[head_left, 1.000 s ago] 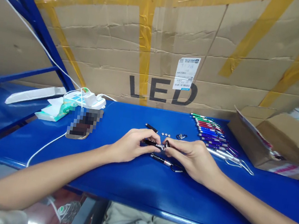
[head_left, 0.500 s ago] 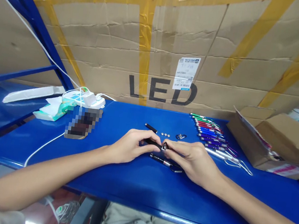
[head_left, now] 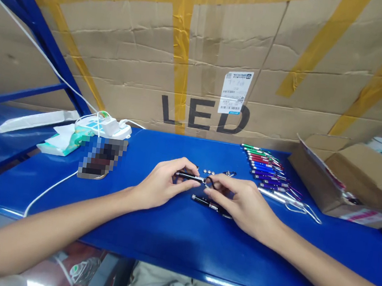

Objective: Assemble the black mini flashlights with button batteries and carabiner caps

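My left hand (head_left: 161, 182) pinches a slim black keychain flashlight (head_left: 188, 176), which lies crosswise between thumb and fingers. My right hand (head_left: 244, 205) is closed on the dark carabiner clip (head_left: 210, 182) at the flashlight's right end. Just below lies a second black keychain flashlight (head_left: 204, 202), its clip end partly hidden by my right hand. Behind my fingertips sit small silver button cells (head_left: 208, 172). A loose clip with a metal end (head_left: 231, 173) lies beyond my right hand, partly covered.
Several coloured keychain flashlights (head_left: 264, 166) form a row on the blue table (head_left: 151, 240), silver ones (head_left: 281, 198) nearest. An open cardboard box (head_left: 347, 199) stands right. At left are a blurred-out phone (head_left: 102, 160), a tissue pack (head_left: 60, 141) and a power strip (head_left: 123, 131) with white cables.
The flashlight in my hands has turned so more of its barrel and clip show. My left hand has shifted slightly left and now mostly hides the loose black tube behind it.
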`<action>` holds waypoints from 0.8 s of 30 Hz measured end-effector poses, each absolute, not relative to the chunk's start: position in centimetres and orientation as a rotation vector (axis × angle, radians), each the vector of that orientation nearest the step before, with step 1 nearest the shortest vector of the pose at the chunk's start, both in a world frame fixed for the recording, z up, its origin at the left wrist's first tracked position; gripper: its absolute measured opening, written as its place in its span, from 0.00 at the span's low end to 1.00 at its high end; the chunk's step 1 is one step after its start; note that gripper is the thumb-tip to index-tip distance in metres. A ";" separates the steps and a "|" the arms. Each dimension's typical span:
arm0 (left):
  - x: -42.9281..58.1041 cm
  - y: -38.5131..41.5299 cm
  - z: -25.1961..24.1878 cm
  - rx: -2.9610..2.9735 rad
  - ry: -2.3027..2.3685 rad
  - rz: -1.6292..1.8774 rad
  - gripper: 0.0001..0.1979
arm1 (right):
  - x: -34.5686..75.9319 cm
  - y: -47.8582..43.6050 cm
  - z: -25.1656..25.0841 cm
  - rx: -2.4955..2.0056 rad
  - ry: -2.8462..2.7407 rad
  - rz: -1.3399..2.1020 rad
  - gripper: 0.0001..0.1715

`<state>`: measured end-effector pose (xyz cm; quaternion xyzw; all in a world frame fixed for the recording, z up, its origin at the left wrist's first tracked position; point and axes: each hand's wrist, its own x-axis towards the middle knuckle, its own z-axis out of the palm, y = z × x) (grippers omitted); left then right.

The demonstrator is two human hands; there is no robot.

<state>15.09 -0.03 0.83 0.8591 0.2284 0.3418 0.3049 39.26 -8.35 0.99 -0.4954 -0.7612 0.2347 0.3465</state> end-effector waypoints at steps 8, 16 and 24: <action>15.1 0.4 1.0 2.417 0.616 0.722 0.10 | 40.2 -7.8 1.0 -1.301 -2.010 0.330 0.15; 15.0 0.8 0.1 2.487 0.467 0.624 0.16 | 40.5 -7.8 0.9 -1.275 -2.226 0.243 0.10; 14.8 0.6 0.7 2.502 0.596 0.655 0.12 | 40.6 -7.9 1.2 -1.358 -2.345 0.124 0.05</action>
